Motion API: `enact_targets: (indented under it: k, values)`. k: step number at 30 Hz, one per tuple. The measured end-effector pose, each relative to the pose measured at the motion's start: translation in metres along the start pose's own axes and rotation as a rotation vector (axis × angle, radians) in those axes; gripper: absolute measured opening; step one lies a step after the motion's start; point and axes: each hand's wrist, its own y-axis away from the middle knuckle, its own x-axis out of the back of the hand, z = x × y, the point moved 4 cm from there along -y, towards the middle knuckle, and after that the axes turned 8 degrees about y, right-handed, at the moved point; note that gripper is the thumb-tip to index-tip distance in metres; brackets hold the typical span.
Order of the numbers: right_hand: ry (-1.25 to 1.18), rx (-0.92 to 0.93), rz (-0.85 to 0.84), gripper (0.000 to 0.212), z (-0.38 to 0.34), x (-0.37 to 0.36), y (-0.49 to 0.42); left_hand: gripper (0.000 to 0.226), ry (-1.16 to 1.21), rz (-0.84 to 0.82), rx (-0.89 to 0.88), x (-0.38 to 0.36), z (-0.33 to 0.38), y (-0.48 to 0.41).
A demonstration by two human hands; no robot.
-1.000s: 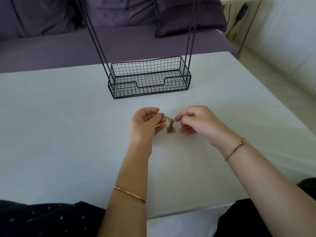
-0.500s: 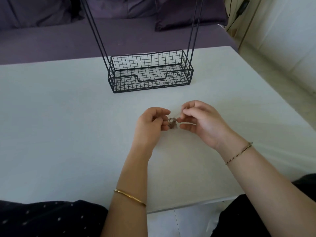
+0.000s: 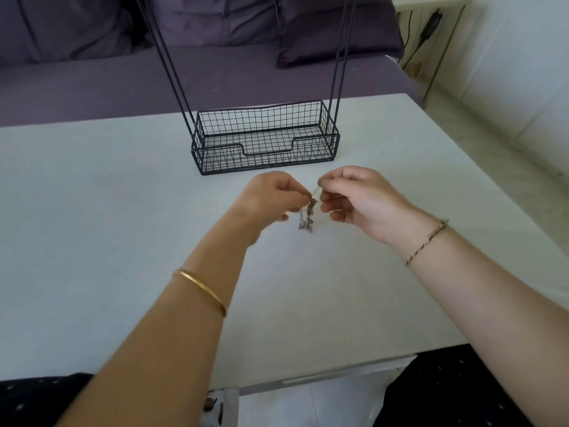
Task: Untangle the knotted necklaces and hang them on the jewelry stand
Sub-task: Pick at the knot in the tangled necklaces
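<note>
**Tangle starting to hang loose between the hands**

Half a second back the knotted necklaces [image 3: 308,214] sat as a tight clump pressed between the fingertips. Now a short run of chain hangs below the pinch, ends dangling just above the table [image 3: 92,211]. Both hands have also shifted toward the jewelry stand [image 3: 264,149].

Reading: some slack has been worked out, but the knot looks unresolved. Nothing hangs on the stand, whose top is out of view.

Left hand [image 3: 271,198]: fingers curled, pinching the top of the tangle. Right hand [image 3: 360,201]: thumb and forefinger pinching a fine strand rising from the same knot. The tangle lies directly between the two hands, fingertips nearly meeting over it, just in front of the stand's wire basket.
</note>
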Motion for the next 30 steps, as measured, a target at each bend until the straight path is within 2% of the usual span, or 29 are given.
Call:
enact_targets:
  k: [4, 8, 13, 18, 24, 30]
  values:
    - [-0.002, -0.007, 0.013, 0.015, -0.002, 0.002, -0.002, 0.013, -0.082, -0.033, -0.024, 0.000, 0.010, -0.006]
    - [0.019, 0.033, 0.075, 0.017, 0.009, 0.002, -0.002, 0.013, 0.067, -0.046, -0.002, -0.008, 0.001, -0.004]
    - [0.155, 0.116, 0.011, 0.021, 0.007, 0.000, 0.005, 0.016, 0.152, 0.061, -0.012, -0.010, -0.007, 0.001]
    - [0.121, 0.086, -0.030, 0.005, 0.007, 0.001, 0.005, 0.011, 0.119, 0.074, -0.014, -0.012, -0.001, -0.002]
    - [0.182, 0.163, 0.037, 0.007, 0.005, 0.004, 0.005, 0.009, 0.144, 0.077, -0.033, -0.012, 0.003, 0.000]
    - [0.199, 0.173, 0.071, 0.013, -0.002, 0.009, 0.008, 0.013, -0.048, 0.067, -0.065, -0.017, 0.025, -0.005]
